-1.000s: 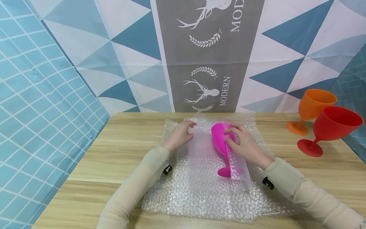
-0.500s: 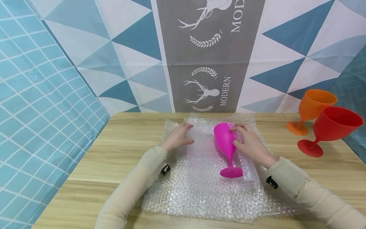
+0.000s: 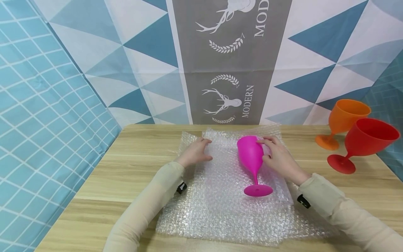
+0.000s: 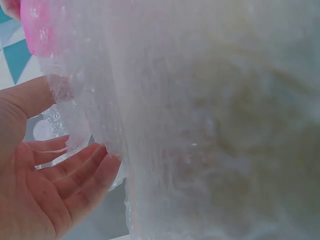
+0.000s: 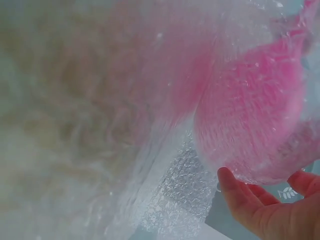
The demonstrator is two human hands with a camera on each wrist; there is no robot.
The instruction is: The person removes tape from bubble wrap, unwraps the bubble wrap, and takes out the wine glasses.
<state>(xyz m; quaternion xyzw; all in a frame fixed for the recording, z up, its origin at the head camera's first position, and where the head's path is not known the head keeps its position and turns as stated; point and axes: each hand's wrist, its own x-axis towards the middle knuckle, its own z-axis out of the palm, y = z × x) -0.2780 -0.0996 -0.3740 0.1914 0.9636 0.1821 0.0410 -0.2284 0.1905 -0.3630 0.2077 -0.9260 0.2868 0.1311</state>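
Note:
A magenta plastic goblet [image 3: 251, 152] lies tilted on layered clear bubble wrap [image 3: 226, 225], its bowl toward the wall and its foot toward me. My right hand [image 3: 280, 159] is at the right side of the bowl. In the right wrist view its fingertips [image 5: 227, 179] take hold of a flap of wrap, with the bowl showing pink through the film. At the left edge of the wrap is my left hand [image 3: 195, 153], thumb and fingers apart. The left wrist view shows relaxed fingers [image 4: 82, 185] touching the film's edge.
An orange goblet [image 3: 344, 117] and a red goblet [image 3: 366, 140] stand at the right of the wooden table [image 3: 126, 175]. A patterned cloth wall [image 3: 151, 52] rises behind the table, and a blue checked one [image 3: 37, 122] runs along the left.
My right hand has shifted right, and the flap of wrap that covered the magenta goblet's right half is drawn off it. The goblet has shifted slightly right. My left hand has barely moved.

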